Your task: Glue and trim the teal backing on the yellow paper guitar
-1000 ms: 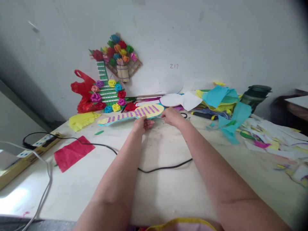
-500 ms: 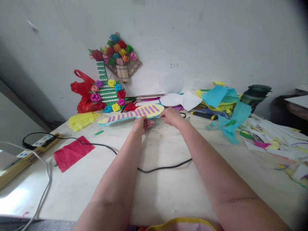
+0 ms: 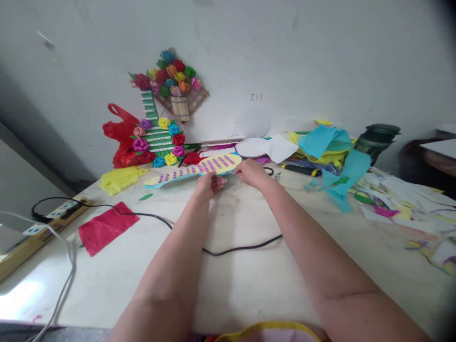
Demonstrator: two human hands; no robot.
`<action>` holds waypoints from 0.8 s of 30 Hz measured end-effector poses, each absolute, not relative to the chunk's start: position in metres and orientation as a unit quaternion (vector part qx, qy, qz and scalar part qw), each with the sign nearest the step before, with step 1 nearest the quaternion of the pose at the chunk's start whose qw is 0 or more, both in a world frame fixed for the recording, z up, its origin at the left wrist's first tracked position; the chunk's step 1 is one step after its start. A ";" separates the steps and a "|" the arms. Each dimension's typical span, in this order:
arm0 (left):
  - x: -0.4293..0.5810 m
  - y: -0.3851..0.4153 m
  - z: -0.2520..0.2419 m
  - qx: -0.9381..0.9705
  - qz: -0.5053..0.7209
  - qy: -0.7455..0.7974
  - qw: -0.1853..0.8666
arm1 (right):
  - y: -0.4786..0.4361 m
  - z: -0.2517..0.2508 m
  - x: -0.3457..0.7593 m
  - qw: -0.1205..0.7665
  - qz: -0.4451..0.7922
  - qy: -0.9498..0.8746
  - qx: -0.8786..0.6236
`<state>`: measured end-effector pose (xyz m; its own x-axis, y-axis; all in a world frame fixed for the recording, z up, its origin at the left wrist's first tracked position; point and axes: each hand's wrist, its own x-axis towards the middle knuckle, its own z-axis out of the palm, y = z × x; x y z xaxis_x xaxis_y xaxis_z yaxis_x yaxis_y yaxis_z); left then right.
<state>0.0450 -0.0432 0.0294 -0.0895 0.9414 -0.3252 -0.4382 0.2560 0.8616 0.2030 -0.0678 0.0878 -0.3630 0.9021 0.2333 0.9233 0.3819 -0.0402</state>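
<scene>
A guitar-shaped paper cutout (image 3: pixel 223 161), yellow with purple strips and a light-blue edge, is held a little tilted over the far part of the table. My left hand (image 3: pixel 210 184) grips its near edge around the middle, thumb on top and fingers beneath. At the cutout's right end, my right hand (image 3: pixel 252 172) is closed in a pinch on the rim; its fingertips are partly hidden. Behind the cutout stands a green guitar-shaped craft (image 3: pixel 160 135) with white strips and paper roses.
A black cable (image 3: pixel 235 249) crosses the table under my arms from a power strip (image 3: pixel 57 213). Red crepe paper (image 3: pixel 109 228) lies left. Scissors (image 3: pixel 270 171), a yellow-black tool (image 3: pixel 301 170), blue crepe paper (image 3: pixel 347 175) and paper scraps (image 3: pixel 388 209) lie right.
The whole view has shifted very slightly. Both hands keep their hold on the cutout, with hardly any movement.
</scene>
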 end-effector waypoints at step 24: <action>0.050 -0.047 0.031 0.279 0.551 0.506 0.603 | -0.069 0.089 0.196 0.069 -0.064 -0.812 -0.576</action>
<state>0.0499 -0.0465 0.0311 -0.1181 0.9459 -0.3021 -0.3812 0.2377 0.8934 0.1963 -0.0688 0.0886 -0.3259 0.9268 0.1868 0.9446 0.3273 0.0245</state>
